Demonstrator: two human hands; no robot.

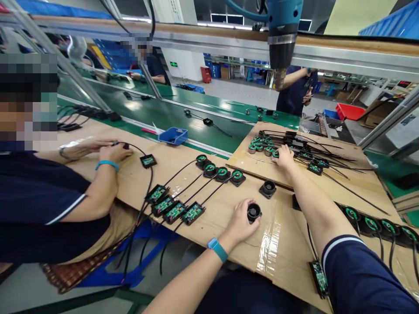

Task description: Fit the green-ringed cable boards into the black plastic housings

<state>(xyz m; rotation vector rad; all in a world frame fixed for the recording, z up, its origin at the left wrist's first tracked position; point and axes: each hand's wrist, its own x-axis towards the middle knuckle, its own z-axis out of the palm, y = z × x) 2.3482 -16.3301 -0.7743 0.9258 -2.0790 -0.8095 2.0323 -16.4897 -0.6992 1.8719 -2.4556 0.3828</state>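
Observation:
My left hand (241, 221) is closed around a small black fan housing (254, 212), round with a square flange, on the cardboard-covered bench. Another black fan housing (269, 188) lies just beyond it. My right hand (284, 158) reaches forward, its fingers closed on a round motor part with a green circuit board (275, 154). Beside those fingers stands a cluster of similar round parts (258, 143). Wired black boxes with circuit boards (314, 167) lie just to the right of the hand, their cables trailing off to the right.
Several wired units with open circuit boxes (174, 212) lie left of my left hand. More green-topped units (372, 224) line the right side. A power driver (283, 39) hangs overhead. A co-worker's hands (113, 150) handle a cable at left. A blue bin (173, 136) sits near the green conveyor (209, 107).

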